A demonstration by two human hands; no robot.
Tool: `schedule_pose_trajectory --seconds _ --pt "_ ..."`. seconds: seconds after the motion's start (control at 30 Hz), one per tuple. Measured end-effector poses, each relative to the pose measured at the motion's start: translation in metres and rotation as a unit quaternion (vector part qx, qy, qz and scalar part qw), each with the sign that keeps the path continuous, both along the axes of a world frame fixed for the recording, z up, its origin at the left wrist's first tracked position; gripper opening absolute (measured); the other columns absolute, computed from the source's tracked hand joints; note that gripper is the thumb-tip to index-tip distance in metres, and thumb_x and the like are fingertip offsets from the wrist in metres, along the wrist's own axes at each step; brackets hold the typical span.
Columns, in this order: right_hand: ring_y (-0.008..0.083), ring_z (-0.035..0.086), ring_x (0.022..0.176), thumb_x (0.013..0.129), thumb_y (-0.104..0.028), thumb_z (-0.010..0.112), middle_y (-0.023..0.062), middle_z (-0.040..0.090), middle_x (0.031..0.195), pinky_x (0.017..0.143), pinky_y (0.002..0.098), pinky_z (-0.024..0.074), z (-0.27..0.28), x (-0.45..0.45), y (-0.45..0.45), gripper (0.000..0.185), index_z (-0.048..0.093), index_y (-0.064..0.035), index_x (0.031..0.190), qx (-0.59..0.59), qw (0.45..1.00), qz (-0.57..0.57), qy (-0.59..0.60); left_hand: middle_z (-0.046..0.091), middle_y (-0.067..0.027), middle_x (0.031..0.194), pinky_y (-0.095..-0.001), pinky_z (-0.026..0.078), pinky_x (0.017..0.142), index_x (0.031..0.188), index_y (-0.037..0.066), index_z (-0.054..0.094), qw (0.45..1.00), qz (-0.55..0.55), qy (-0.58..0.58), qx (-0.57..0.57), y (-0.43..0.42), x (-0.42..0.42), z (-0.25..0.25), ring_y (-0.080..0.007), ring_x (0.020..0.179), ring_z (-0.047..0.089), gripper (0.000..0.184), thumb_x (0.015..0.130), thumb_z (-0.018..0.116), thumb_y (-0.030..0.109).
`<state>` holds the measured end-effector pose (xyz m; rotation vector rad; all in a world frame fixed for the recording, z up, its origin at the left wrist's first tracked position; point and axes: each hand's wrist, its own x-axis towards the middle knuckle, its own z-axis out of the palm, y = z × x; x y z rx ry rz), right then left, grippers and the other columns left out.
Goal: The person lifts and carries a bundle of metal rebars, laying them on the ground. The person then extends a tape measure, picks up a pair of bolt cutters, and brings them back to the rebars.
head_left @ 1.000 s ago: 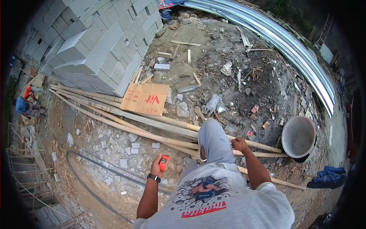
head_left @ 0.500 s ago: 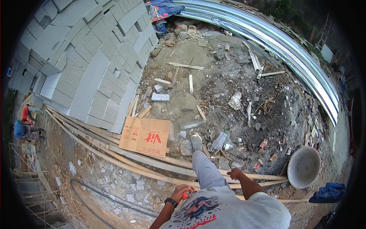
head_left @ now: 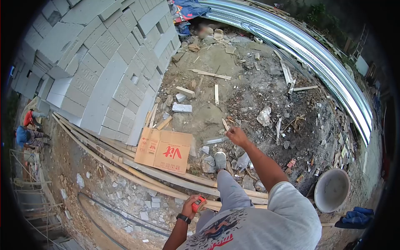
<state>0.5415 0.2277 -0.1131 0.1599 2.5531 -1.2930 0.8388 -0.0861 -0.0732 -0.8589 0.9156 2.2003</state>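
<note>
My left hand point(head_left: 189, 207) is closed round a red tape measure point(head_left: 199, 203), held low in front of my body, with a dark watch point(head_left: 183, 218) on that wrist. My right arm reaches forward over the rubble. My right hand point(head_left: 236, 136) has its fingers curled together; whether anything small is between them cannot be made out. Just beyond its fingertips a short wood strip point(head_left: 225, 124) shows on the ground. Long wooden poles point(head_left: 166, 189) pass under me, and my shoe point(head_left: 220, 160) is on the ground beyond them. A flattened cardboard box point(head_left: 171, 152) lies left of that shoe.
Stacked pale blocks point(head_left: 96, 79) rise at the left. Shiny metal profiles point(head_left: 308, 54) curve along the right. A round basin point(head_left: 332, 190) sits at lower right near blue cloth point(head_left: 357, 217). Debris and wood scraps litter the ground. Two people point(head_left: 28, 135) are at far left.
My right hand has moved up and forward from beside the poles to over the rubble. The tape measure stays in my left hand, which has shifted slightly left. The view has shifted a little.
</note>
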Motion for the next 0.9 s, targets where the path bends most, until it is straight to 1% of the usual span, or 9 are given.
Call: schedule_pose_trajectory --seconds 0.2,0.27,0.3,0.37,0.43,0.53,0.57,0.6,0.9 --pt "0.0357 0.066 0.080 0.076 -0.036 0.064 0.0192 0.068 0.081 0.070 0.0418 0.0505 -0.083 0.216 -0.001 0.037 0.068 -0.0016 0.089 0.132 0.975 0.144 -0.109 0.061 -0.0194 0.113 -0.0522 0.053 0.084 0.121 0.003 0.052 0.989 0.034 -0.012 0.145 -0.040 0.116 -0.022 -0.0380 0.108 0.059 0.044 0.092 0.050 0.036" --pt "0.0292 0.067 0.076 0.087 -0.035 0.057 0.0170 0.067 0.075 0.068 0.0435 0.0529 -0.122 0.292 0.026 0.031 0.069 -0.0068 0.087 0.258 0.792 0.548 -0.076 0.061 -0.0188 0.116 -0.0492 0.054 0.084 0.125 0.002 0.051 0.989 0.057 0.003 0.136 -0.057 0.156 -0.025 -0.0351 0.109 0.060 0.045 0.093 0.050 0.034" --pt "0.0229 0.066 0.064 0.091 -0.042 0.053 0.0125 0.065 0.068 0.054 0.0427 0.0505 -0.142 0.331 0.034 0.037 0.068 -0.0088 0.087 0.207 0.833 0.264 -0.440 0.061 -0.0182 0.116 -0.0480 0.055 0.083 0.124 0.002 0.050 0.988 0.065 0.013 0.136 -0.064 0.173 -0.028 -0.0338 0.108 0.061 0.044 0.094 0.050 0.034" --pt "0.0219 0.062 0.054 0.088 -0.039 0.060 0.0102 0.059 0.060 0.049 0.0379 0.0508 -0.202 0.395 0.086 0.030 0.064 -0.0088 0.086 0.021 0.815 -0.031 -0.579 0.061 -0.0169 0.115 -0.0457 0.056 0.081 0.124 0.002 0.050 0.986 0.094 0.032 0.130 -0.081 0.207 -0.025 -0.0310 0.107 0.062 0.043 0.094 0.051 0.034" --pt "0.0238 0.064 0.063 0.087 -0.034 0.058 0.0103 0.062 0.070 0.051 0.0397 0.0520 -0.218 0.388 0.101 0.025 0.064 -0.0103 0.089 0.199 0.822 0.366 -0.388 0.063 -0.0123 0.112 -0.0411 0.058 0.079 0.126 0.006 0.050 0.981 0.141 0.058 0.123 -0.096 0.238 -0.009 -0.0256 0.105 0.064 0.043 0.093 0.058 0.031" --pt "0.0268 0.067 0.075 0.086 -0.027 0.055 0.0105 0.065 0.084 0.055 0.0425 0.0537 -0.210 0.384 0.109 0.019 0.064 -0.0125 0.095 0.323 0.585 0.744 0.001 0.063 -0.0081 0.111 -0.0396 0.057 0.082 0.126 0.010 0.050 0.979 0.174 0.090 0.061 -0.108 0.264 0.006 -0.0215 0.106 0.063 0.044 0.089 0.066 0.026" --pt "0.0250 0.066 0.068 0.089 -0.025 0.053 0.0102 0.065 0.077 0.055 0.0426 0.0531 -0.202 0.380 0.100 0.020 0.064 -0.0086 0.094 0.206 0.807 0.485 -0.266 0.063 -0.0083 0.111 -0.0396 0.057 0.083 0.126 0.009 0.050 0.976 0.192 0.095 0.049 -0.108 0.267 0.011 -0.0216 0.107 0.063 0.044 0.089 0.066 0.026" --pt "0.0232 0.065 0.060 0.092 -0.022 0.051 0.0098 0.064 0.070 0.056 0.0426 0.0525 -0.163 0.378 0.056 0.022 0.064 -0.0047 0.094 0.041 0.870 0.119 -0.476 0.063 -0.0084 0.112 -0.0397 0.057 0.084 0.126 0.009 0.050 0.974 0.202 0.097 0.038 -0.107 0.269 0.015 -0.0217 0.108 0.063 0.044 0.088 0.067 0.025" --pt "0.0157 0.063 0.071 0.086 -0.033 0.062 0.0084 0.065 0.074 0.067 0.0307 0.0500 0.031 0.290 -0.084 0.036 0.063 0.0032 0.091 -0.016 0.982 0.170 -0.083 0.060 -0.0120 0.117 -0.0377 0.054 0.090 0.126 0.005 0.049 0.984 0.053 0.153 0.074 -0.073 0.204 -0.014 -0.0289 0.116 0.058 0.046 0.085 0.068 0.014"
